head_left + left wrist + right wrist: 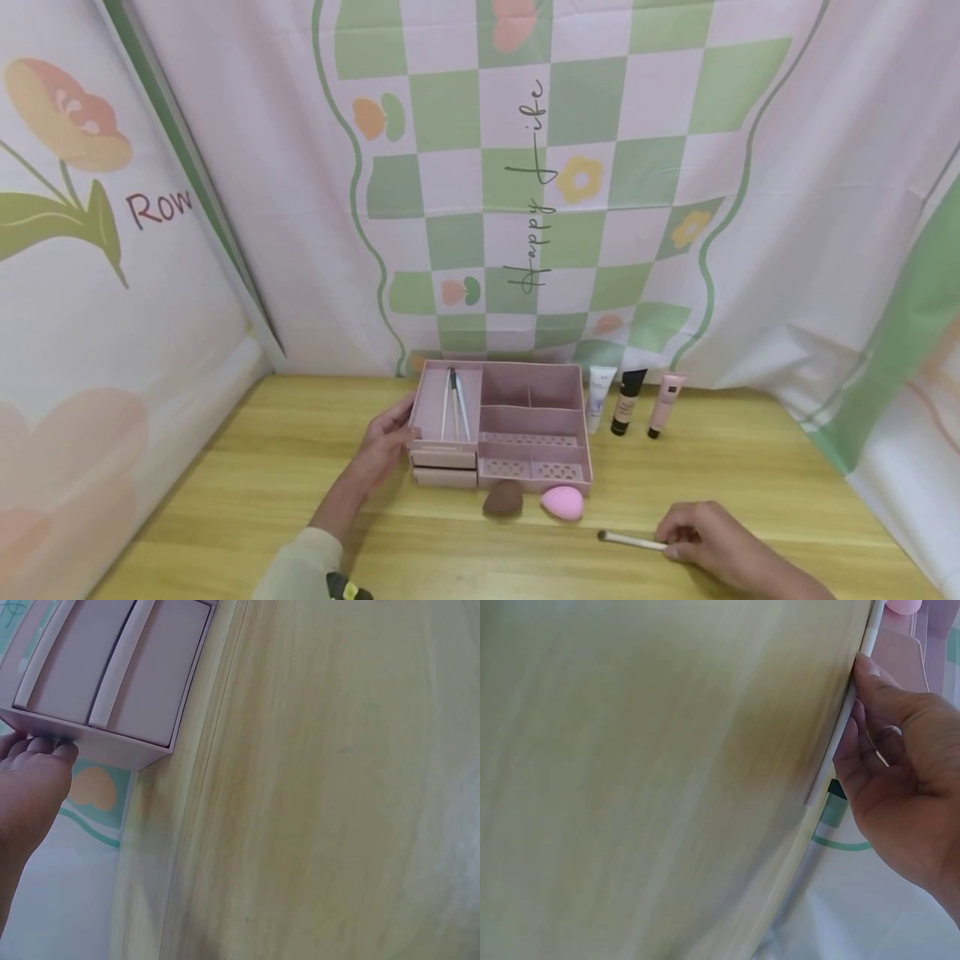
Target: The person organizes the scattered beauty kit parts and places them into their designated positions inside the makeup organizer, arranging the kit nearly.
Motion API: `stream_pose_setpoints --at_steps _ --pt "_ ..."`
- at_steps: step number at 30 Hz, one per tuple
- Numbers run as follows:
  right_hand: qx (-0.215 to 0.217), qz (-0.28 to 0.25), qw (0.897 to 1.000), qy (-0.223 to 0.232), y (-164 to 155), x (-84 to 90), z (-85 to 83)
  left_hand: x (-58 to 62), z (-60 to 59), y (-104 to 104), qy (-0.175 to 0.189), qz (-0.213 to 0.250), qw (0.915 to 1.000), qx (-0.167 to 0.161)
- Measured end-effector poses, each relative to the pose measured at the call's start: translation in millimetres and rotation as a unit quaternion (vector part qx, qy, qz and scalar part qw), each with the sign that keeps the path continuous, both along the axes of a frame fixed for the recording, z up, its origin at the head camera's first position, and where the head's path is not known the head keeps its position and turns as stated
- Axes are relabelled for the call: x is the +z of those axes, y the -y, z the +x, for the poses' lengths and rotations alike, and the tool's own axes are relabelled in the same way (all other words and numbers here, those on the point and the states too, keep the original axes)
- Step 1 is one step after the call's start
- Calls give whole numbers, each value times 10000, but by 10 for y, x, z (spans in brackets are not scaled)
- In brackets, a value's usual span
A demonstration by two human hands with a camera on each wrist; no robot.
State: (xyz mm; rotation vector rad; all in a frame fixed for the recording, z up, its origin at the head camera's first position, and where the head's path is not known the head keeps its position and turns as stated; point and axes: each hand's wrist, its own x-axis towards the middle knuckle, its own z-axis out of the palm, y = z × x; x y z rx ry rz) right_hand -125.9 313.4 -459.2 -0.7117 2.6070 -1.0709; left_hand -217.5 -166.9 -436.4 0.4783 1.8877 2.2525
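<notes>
Right hand (708,537) low on the wooden table (750,467), thumb and fingertips pinched on the pale handle of a slim makeup brush (633,542) lying flat in front of the pink organizer (532,392); dark tip pointing left, well apart from the two sponges. In the right wrist view the thumb (877,682) presses along the white stick (847,720) against the board.

Probably very light and rigid along the handle, soft only at the bristle end. Smooth, thin and round, so apt to roll or slip under a loose pinch; best taken near the middle of the handle, not at the bristles, and lifted level. No fragility to speak of, though the tip would splay if pressed down.

Left hand (386,442) against the organizer's left side, fingers curled at the lower edge (45,746) beside the two small drawers (112,664); seemingly steadying the box, though whether gripping or merely resting is hard to tell from here. Two more brushes (454,404) already lying in its long left compartment.

A brown sponge (502,498) and a pink sponge (562,502) just in front of the organizer; three tubes (630,402) lying side by side to its right.
</notes>
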Motion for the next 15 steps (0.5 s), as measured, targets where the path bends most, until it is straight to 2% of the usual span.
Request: stream_pose_setpoints --at_steps 7,15 --pt "249 144 9992 -280 2 -21 -19 3 1 0 4 -16 10000 -21" --pt "257 261 9987 -362 32 1 -4 6 7 -3 54 -47 10000 57"
